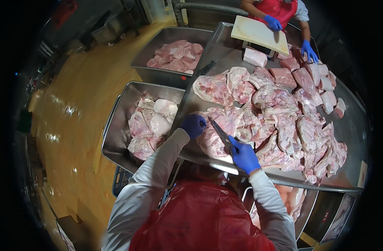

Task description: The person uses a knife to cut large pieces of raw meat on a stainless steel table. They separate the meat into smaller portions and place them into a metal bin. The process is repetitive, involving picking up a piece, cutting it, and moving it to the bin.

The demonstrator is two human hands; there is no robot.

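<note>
In my right hand (244, 154), blue-gloved, is a knife (220, 133), its dark blade angled up and left over a large pale pink piece of raw meat (214, 140) at the near left of the table. My left hand (194, 126), also in a blue glove, is closed at the left edge of that piece, close to the knife tip. Its fingertips are partly hidden. To the right, several more large fatty cuts (279, 108) lie heaped against one another.
A metal tub (112, 138) of trimmed pieces stands left of the steel table (348, 138); another tub (143, 58) stands behind it. Across the table, a co-worker's gloved hand (309, 52) touches loin chunks; the other rests by a white cutting board (258, 32). A second knife (208, 67) lies near the left edge.
</note>
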